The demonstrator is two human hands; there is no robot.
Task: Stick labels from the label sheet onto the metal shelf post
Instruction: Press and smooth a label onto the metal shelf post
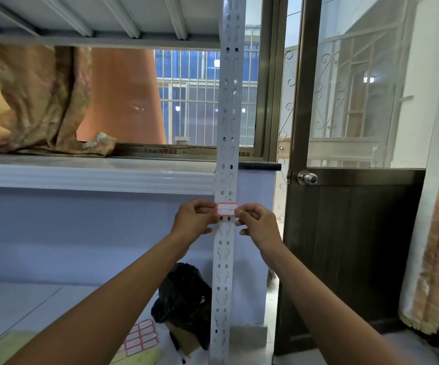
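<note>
Label (227, 209), a red-edged white rectangle, spans the front of the perforated grey metal shelf post (229, 133), between the left hand (193, 219) and right hand (256, 225), each pinching one end. Well below the left hand lies the label sheet (140, 335).
</note>
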